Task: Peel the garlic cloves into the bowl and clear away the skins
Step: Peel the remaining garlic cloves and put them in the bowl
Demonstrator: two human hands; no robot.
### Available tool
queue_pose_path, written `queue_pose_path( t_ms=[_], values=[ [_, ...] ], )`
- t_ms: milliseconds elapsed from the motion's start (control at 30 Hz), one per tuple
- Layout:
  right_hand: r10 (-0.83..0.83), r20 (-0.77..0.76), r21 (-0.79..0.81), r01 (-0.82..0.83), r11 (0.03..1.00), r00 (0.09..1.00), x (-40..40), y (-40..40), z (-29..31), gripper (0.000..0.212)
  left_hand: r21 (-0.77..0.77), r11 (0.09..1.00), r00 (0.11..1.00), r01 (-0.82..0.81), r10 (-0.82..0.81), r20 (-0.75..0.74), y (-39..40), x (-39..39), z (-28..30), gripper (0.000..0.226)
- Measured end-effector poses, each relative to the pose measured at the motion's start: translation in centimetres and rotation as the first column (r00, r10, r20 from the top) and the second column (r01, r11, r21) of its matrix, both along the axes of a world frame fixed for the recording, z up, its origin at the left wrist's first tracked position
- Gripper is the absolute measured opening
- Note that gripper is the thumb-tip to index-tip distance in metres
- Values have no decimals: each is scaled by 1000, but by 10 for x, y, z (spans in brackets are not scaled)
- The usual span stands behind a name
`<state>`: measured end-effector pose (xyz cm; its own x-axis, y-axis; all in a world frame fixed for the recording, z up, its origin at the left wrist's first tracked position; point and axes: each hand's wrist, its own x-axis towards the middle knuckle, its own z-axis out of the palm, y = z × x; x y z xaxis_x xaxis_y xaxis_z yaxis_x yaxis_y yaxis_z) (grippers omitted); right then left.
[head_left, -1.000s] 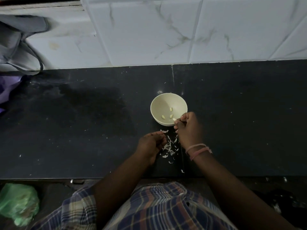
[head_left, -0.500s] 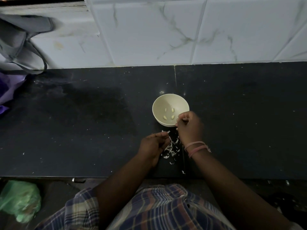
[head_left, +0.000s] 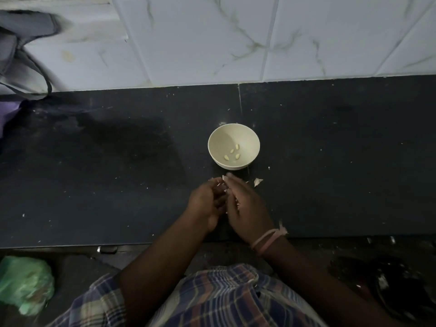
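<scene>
Both hands meet just before the cream bowl (head_left: 233, 146) on the dark surface (head_left: 118, 173), left hand (head_left: 207, 201) cupped, right hand (head_left: 247, 206) flat-fingered over garlic skins (head_left: 257, 182), apparently sweeping; four peeled cloves (head_left: 232, 153) lie inside.

No legible text anywhere.

skins (head_left: 226, 185) mostly hidden under hands, green bag (head_left: 24, 284) edge-cropped

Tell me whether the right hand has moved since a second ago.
Yes. The right hand has pulled back from the bowl rim toward the person, now beside the left hand.
</scene>
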<state>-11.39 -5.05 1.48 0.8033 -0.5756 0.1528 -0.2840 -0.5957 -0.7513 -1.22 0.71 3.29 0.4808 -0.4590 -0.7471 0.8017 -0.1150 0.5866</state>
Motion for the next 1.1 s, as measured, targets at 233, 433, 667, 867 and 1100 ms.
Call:
queue_pose_path(
  t_ms=[233, 433, 667, 867, 1100],
  values=[
    [-56, -88, 67, 62, 996, 995, 8, 3, -13, 57, -50, 998, 998, -34, 36, 47, 6, -1, 6, 34],
    [67, 14, 206, -68, 976, 998, 9, 27, -1, 56, -20, 998, 998, 52, -53, -22, 6, -13, 5, 37],
    [-119, 107, 123, 105, 987, 987, -4, 21, -5, 59, -58, 997, 998, 45, -48, -51, 1, -21, 17, 28],
    [-10, -62, 45, 13, 999, 998, -7, 4, -23, 77, -250, 953, 965, 169, -211, -153, 6, -27, 20, 34],
    [-468, -97, 44, 474, 880, 878, -13, -53, -32, 11, 72, 996, 998, -51, 48, 44, -2, -13, 1, 19]
  ],
)
